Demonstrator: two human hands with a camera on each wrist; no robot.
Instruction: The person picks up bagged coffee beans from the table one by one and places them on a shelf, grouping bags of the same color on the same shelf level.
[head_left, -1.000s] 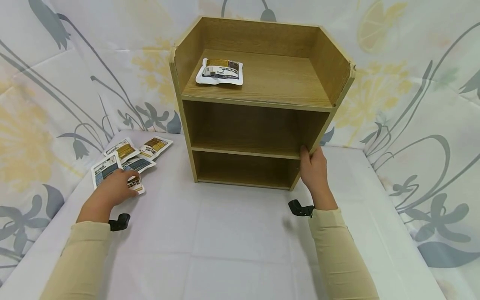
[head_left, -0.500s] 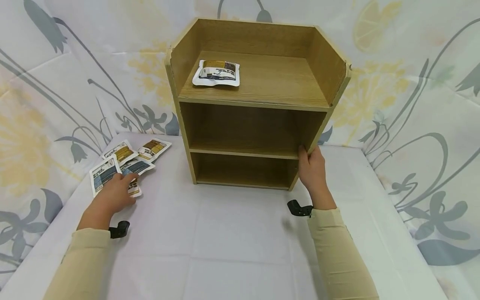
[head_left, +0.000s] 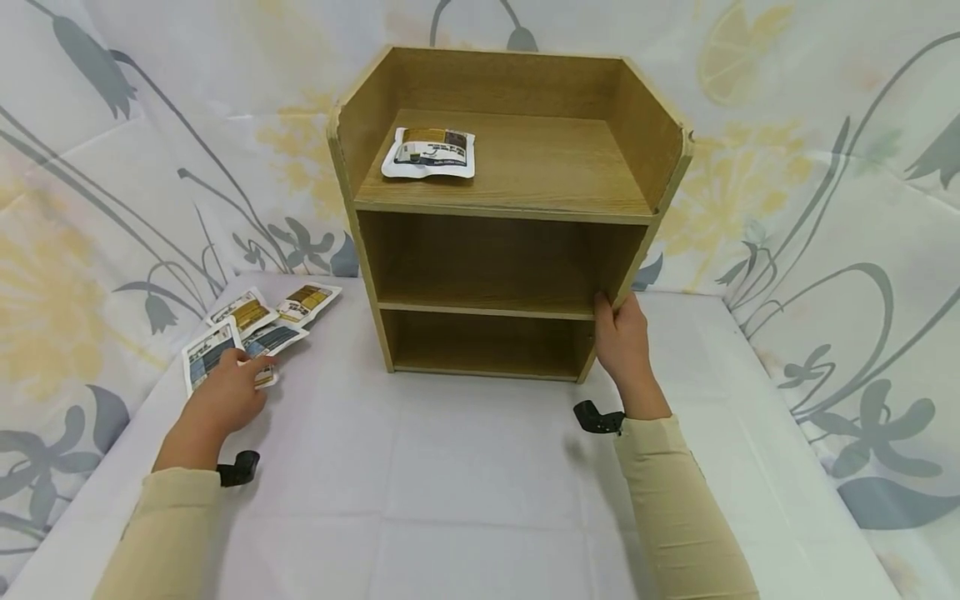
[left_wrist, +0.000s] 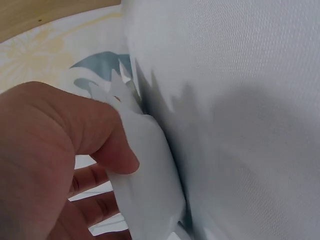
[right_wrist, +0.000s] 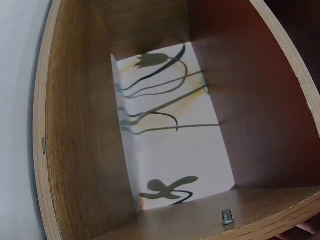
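Left hand (head_left: 228, 392): grip pinching a packet (left_wrist: 152, 195) near the desk's (head_left: 465, 467) far left corner. Right hand (head_left: 624, 340): grip clasping the shelf unit's (head_left: 502, 215) right side. Step judged: pick-up; next move calls for lifting clear of neighbouring packets (head_left: 307, 302).

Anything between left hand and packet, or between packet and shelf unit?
Nothing visible before the left hand: it pinches the packet. Toward the shelf unit, only tablecloth shows, but its left side panel blocks a straight sideways path in.
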